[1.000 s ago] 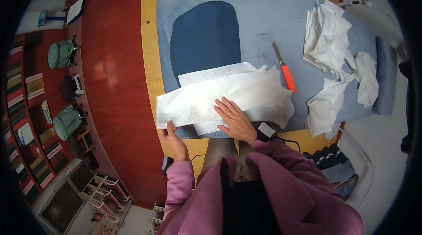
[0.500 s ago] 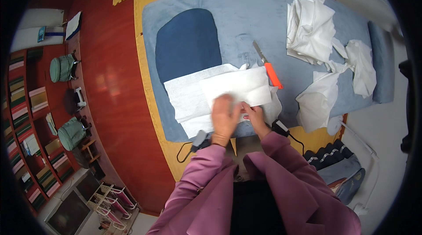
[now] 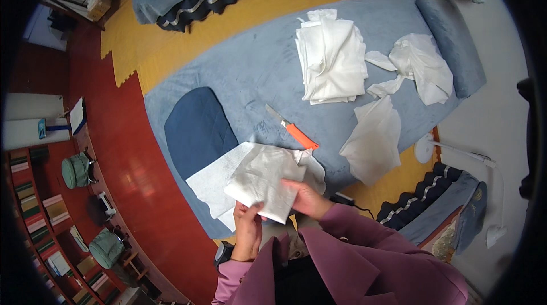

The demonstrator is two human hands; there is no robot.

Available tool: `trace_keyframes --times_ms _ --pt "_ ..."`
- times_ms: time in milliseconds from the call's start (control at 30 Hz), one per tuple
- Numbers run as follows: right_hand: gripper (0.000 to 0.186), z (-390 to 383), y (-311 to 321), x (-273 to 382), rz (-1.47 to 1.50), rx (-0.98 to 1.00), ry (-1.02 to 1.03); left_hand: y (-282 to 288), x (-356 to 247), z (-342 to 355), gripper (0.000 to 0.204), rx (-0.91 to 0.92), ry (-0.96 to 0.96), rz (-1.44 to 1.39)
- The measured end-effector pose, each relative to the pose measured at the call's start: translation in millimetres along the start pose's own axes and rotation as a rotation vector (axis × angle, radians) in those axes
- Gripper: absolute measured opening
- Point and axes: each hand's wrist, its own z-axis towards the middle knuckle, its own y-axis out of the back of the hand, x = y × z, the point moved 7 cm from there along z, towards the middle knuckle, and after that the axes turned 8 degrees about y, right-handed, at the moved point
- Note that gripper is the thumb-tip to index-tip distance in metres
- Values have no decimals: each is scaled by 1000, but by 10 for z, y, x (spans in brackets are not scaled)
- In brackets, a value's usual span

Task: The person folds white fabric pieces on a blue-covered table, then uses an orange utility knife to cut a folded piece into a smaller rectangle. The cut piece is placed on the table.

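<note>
Blue mat (image 3: 256, 71) lay under me; my left hand (image 3: 248, 226) and right hand (image 3: 305, 198) both gripped a folded white cloth (image 3: 262, 182), seemingly near the orange knife (image 3: 292, 129).

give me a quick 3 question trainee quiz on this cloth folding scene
1. True or false: both hands grip the white cloth.
2. What lies nearest the orange-handled knife? A) dark blue cushion B) the folded stack of cloths C) crumpled cloth
3. Fill in: the loose flat cloth hangs over the ___ edge of the blue mat.

Key: 1 true, left hand and right hand; 2 A; 3 near.
</note>
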Motion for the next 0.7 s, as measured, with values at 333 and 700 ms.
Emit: trace_keyframes --times_ms 333,700 --pt "49 -242 -1172 3351 -755 54 881 -1969 157 1007 35 427 -21 330" --pt "57 502 -692 3573 -2116 -373 1585 158 555 1008 25 -158 -199 668"
